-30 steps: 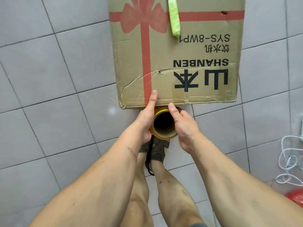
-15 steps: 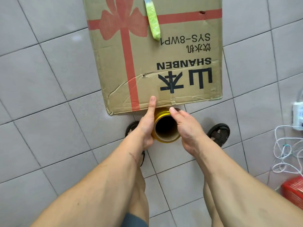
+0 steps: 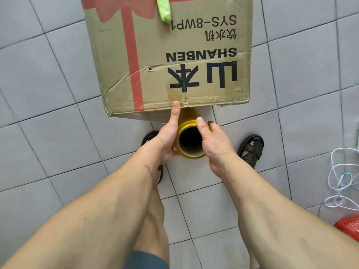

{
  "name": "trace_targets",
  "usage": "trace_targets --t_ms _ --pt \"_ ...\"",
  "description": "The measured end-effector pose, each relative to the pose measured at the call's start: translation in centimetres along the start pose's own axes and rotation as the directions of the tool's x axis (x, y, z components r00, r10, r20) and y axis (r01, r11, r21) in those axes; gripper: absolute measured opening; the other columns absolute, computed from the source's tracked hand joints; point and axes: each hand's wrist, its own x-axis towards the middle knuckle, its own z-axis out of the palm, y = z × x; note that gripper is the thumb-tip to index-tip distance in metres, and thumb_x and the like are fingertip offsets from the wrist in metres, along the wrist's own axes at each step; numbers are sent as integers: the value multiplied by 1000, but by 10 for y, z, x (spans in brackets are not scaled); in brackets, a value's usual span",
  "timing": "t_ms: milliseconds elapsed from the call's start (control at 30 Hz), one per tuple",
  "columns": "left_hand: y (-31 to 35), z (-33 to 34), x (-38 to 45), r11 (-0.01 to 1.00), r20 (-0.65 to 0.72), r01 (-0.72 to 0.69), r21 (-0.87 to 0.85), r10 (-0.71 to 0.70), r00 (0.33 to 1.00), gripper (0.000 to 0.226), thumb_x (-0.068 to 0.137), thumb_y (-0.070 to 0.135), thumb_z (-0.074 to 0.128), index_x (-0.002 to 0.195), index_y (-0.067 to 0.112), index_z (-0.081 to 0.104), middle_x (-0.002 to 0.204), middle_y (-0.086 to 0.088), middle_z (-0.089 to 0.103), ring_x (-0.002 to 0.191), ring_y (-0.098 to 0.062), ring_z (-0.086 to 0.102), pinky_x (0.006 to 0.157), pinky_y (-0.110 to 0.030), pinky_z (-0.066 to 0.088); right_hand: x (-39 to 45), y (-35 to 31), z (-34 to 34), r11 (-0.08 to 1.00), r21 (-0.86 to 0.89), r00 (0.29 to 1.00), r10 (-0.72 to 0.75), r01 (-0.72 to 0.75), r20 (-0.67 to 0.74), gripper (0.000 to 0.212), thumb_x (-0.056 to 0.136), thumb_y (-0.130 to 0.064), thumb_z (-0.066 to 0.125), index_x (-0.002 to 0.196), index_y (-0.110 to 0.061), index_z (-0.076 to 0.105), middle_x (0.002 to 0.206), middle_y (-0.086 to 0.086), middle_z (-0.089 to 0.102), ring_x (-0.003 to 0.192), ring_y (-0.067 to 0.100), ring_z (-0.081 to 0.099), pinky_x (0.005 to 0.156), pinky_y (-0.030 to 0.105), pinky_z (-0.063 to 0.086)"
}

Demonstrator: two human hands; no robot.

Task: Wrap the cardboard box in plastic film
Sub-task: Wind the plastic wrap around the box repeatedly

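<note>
Head view — sole view.

Item: cardboard box (image 3: 171, 55), brown, printed red ribbon and black lettering reading upside down from here. It stands on the tiled floor (image 3: 38, 84) and runs out of frame at the far edge. Its near top edge is creased and dented toward the left corner. A green strip (image 3: 164, 8) lies on its top face.

Item: roll of plastic film (image 3: 191, 141), yellowish, brown hollow core facing the camera, held upright against the box's near side just below the near top edge. Any film already laid on the box is too clear to make out.

Item: left hand (image 3: 167, 136) — grips the left side of the roll, thumb stretched up along it with the tip at the box's near edge; the other fingers lie behind the roll, unseen.

Item: right hand (image 3: 212, 140) — curled round the right side of the roll, thumb on the core rim.

Other: two sandalled feet, one either side of the roll; white cord (image 3: 342, 183) and something red (image 3: 349, 226) at the right edge of the floor.

Step, judged: a run of film along the near side — early or mid wrap, cannot tell which.

Next move, judged: carry the roll level round a corner under steady tension, stepping round the box, so the film lies flat.
</note>
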Motion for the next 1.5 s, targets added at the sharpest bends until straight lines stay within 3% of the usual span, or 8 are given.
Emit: trace_targets --t_ms 133,267,433,633,800,967,1200,1500 --pt "-7 19 5 993 -233 -100 63 112 966 113 60 110 52 126 19 70 125 -11 80 120 -30 74 116 -52 53 3 -1 -8 999 35 1000 16 -16 -3 90 84 -64 63 155 -22 27 150 2 44 134 18 43 94 26 32" --pt "0 37 9 992 -171 -124 13 125 977 123 51 109 64 130 16 74 118 -11 84 115 -31 79 114 -54 56 10 -10 -20 995 97 1000 -2 2 6 118 50 -88 60 146 -21 43 136 3 60 125 20 55 108 39 40" --pt "5 52 11 998 -40 22 -62 -25 999 115 76 104 41 133 10 73 117 -18 83 112 -36 80 110 -55 59 22 -13 -41 998 5 997 -70 70 11 103 63 -82 58 143 -17 47 134 4 61 122 20 58 107 43 44" --pt "10 73 18 990 -228 -135 51 143 963 74 88 87 63 114 19 77 117 -10 83 112 -27 78 115 -47 55 28 -15 -60 995 100 995 -19 9 94 131 39 -91 68 147 -24 41 137 -1 60 125 17 56 110 43 40" --pt "8 85 17 998 -73 40 41 -37 997 118 79 105 31 129 8 77 119 -19 83 115 -35 79 107 -50 60 25 -17 -81 1000 2 991 -7 7 134 81 87 -59 63 151 -17 35 135 -6 54 115 8 51 94 24 37" --pt "-1 108 27 988 -182 -19 -154 -9 983 138 52 113 54 138 6 72 119 -21 82 111 -39 81 106 -54 61 30 -16 -106 999 -46 990 6 0 144 87 87 -58 63 155 -19 26 151 0 43 129 11 44 95 23 30" --pt "-5 130 27 968 -142 -48 -248 13 990 123 78 106 25 134 8 74 122 -21 81 115 -39 79 108 -58 60 39 -21 -124 998 -13 983 -66 69 171 69 95 -49 57 154 -27 28 131 -11 48 113 3 44 74 8 38" --pt "-9 150 29 987 -274 -125 -101 94 957 78 87 89 56 109 18 79 102 -9 86 106 -32 82 101 -50 65 39 -30 -141 996 -52 989 -60 68 139 56 97 -39 58 147 -20 42 95 -21 56 81 -11 52 54 1 40"
